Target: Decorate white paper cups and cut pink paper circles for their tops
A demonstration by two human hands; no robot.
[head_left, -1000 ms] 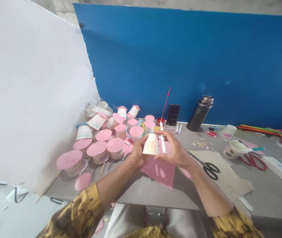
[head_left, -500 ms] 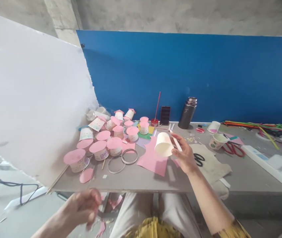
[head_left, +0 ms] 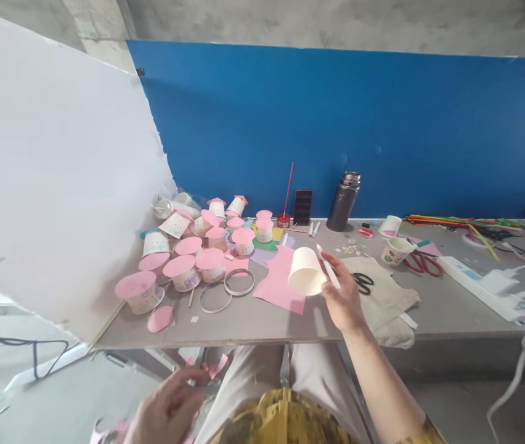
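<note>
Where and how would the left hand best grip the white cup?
Probably the left wall of the white cup, coming from the left: that curved side is uncovered, while the right hand, also holding a pen, grips the other.

Held between both hands a second ago, the cup (head_left: 300, 266) is now held by the right hand (head_left: 344, 297) alone. It has been tipped, its mouth turned toward the wearer and its orange-tinted side out of sight. The marker (head_left: 331, 275), near upright then, has been slanted. The left hand (head_left: 170, 404) has been withdrawn below the table edge (head_left: 253, 338), and the rings (head_left: 239, 293) have been uncovered.
</note>
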